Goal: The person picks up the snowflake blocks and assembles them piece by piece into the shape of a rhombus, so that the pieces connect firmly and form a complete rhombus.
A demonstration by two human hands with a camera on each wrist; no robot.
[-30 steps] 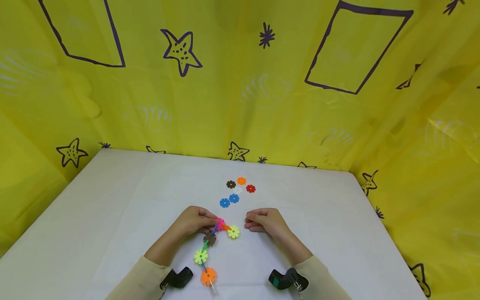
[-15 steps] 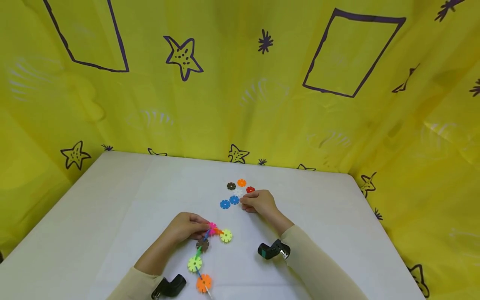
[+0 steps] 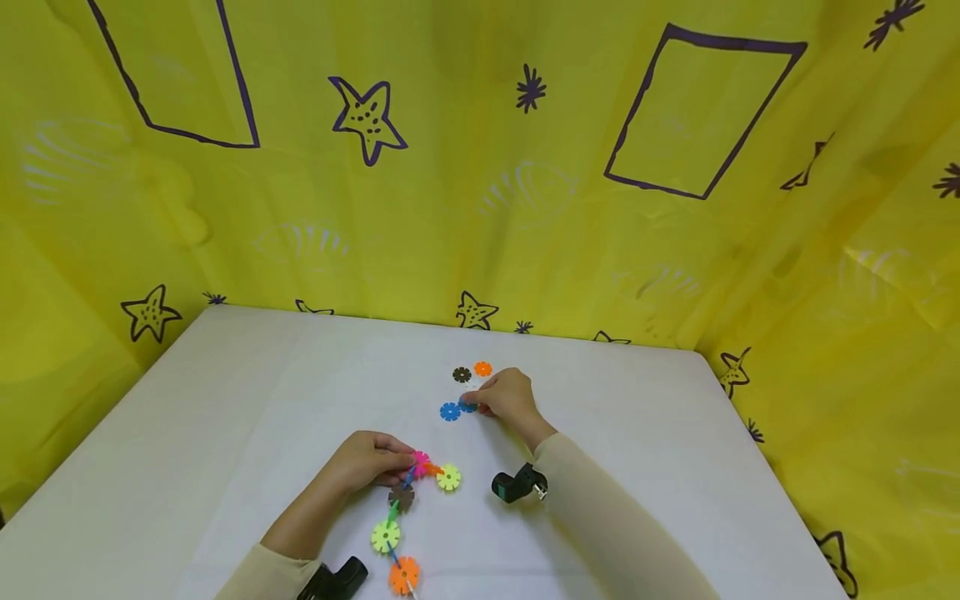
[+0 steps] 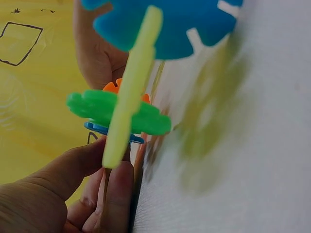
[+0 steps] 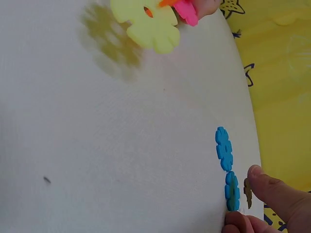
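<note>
My left hand (image 3: 405,463) pinches the pink disc (image 3: 422,459) at the top of a chain of slotted plastic discs (image 3: 401,498) that runs down to an orange disc (image 3: 404,575), with a yellow-green disc (image 3: 448,477) branching right. The left wrist view shows the chain close up, a green disc (image 4: 116,112) and a blue disc (image 4: 165,24) crossed by an edge-on yellow-green one. My right hand (image 3: 476,406) lies over the loose discs further back, thumb and fingertip closed on a blue disc (image 5: 232,191). A second blue disc (image 3: 450,411) lies just to its left.
A brown disc (image 3: 462,375) and an orange disc (image 3: 483,368) lie loose behind my right hand on the white table (image 3: 225,417). Yellow cloth with drawn stars (image 3: 367,112) walls in the back and right sides. Black wrist cameras (image 3: 517,485) sit on both forearms.
My right hand has left its place beside the chain, moved back and slightly left to the loose discs, and closed on a blue one, covering the red disc. My left hand still holds the chain.
</note>
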